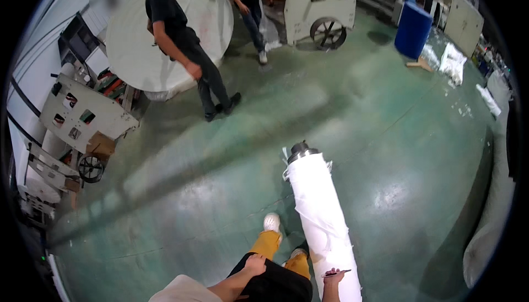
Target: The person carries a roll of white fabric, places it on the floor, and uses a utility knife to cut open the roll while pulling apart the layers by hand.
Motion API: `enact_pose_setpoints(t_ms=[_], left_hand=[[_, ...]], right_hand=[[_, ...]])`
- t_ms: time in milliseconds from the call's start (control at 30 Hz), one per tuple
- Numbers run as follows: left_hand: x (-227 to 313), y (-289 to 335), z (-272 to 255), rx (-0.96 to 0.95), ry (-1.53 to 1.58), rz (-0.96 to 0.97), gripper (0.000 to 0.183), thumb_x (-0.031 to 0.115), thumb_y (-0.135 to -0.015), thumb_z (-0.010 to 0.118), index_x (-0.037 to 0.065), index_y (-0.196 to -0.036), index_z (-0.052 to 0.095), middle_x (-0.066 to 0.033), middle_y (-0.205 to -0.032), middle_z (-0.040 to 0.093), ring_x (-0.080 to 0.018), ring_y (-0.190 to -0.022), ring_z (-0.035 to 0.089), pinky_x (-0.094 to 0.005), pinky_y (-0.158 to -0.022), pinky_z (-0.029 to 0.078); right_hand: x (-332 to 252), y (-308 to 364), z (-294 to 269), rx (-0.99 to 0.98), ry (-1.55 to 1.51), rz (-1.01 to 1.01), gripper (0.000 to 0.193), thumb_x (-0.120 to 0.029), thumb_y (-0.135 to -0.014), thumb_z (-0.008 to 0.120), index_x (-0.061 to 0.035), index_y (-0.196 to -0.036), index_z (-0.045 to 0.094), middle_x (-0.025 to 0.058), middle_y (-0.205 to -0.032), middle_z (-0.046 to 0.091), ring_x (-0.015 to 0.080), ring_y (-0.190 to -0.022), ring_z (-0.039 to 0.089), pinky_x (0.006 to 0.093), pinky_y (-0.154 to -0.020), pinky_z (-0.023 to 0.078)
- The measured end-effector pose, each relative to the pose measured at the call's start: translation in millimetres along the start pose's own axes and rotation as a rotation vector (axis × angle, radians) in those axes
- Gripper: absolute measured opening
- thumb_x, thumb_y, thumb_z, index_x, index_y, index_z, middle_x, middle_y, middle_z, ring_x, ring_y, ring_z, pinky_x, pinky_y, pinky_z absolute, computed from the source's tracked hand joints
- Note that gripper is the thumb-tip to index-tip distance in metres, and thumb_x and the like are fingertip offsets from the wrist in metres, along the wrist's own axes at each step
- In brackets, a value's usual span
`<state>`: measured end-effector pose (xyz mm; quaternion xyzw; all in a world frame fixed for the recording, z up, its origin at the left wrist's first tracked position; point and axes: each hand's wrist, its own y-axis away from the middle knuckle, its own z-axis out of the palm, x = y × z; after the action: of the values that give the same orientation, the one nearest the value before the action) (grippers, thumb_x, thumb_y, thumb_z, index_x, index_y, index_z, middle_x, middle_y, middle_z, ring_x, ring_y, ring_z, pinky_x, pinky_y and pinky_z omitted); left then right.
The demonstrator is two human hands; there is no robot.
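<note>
A long white roll [324, 208] wrapped in loose, wrinkled sheeting lies to the right of my legs. A dark core end [301, 149] with a metallic ring sticks out at its far end, where the wrapping is ragged. My right hand [332, 278] is over the roll's near part, fingers curled around a thin dark tool [343, 271], perhaps a knife; its exact kind is too small to tell. My left hand [255, 264] is closed against the black cloth [275, 281] at my waist. What its fingers hold, if anything, is hidden.
Two people, one standing [182, 43] and one farther back [250, 10], are near a huge white roll [171, 37]. Beige machine frames [300, 4] with spoked wheels stand behind and at left. A blue drum [413, 31] is far right; a long pale roll [485, 230] lies along the right edge.
</note>
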<state>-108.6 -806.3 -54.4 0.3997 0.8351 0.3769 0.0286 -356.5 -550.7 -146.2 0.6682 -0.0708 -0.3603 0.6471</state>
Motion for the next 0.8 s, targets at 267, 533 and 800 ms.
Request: enact_pose_setpoints(t_ms=[267,533,800], left_hand=[[-52.8,138.8,58.8,-0.121,0.293,0.092,0.030,0.027,-0.081,0.047,0.005,-0.099,0.056,-0.0169,-0.099,0.060,-0.0331,-0.094,0.057,-0.0448,-0.080,0.046],[-213.8,296.9,62.6,-0.276,0.159,0.322,0.033,0.020,-0.073,0.057,0.008,-0.103,0.058,-0.0111,-0.089,0.064,-0.0303,-0.083,0.060,-0.0401,-0.071,0.047],[-218.9,412.8,128.2,0.013,0.729,0.189,0.035,0.003,-0.065,0.056,0.009,-0.099,0.065,-0.0045,-0.076,0.066,-0.0164,-0.071,0.062,-0.0298,-0.067,0.049]], right_hand=[[7.0,123.4,-113.8,-0.549,1.228,0.154,0.035,-0.033,-0.091,0.041,-0.0022,-0.082,0.054,0.0100,-0.059,0.052,0.0191,-0.043,0.046,0.0319,-0.037,0.036],[268.9,222.0,-165.9,-0.414,0.721,0.054,0.037,-0.041,-0.090,0.042,-0.0055,-0.081,0.048,0.0109,-0.064,0.052,0.0194,-0.044,0.043,0.0339,-0.038,0.036],[369.6,330.8,-208.7,-0.641,0.761,0.201,0.037,-0.041,-0.091,0.045,-0.0053,-0.086,0.052,0.0064,-0.065,0.052,0.0145,-0.046,0.042,0.0288,-0.041,0.035]])
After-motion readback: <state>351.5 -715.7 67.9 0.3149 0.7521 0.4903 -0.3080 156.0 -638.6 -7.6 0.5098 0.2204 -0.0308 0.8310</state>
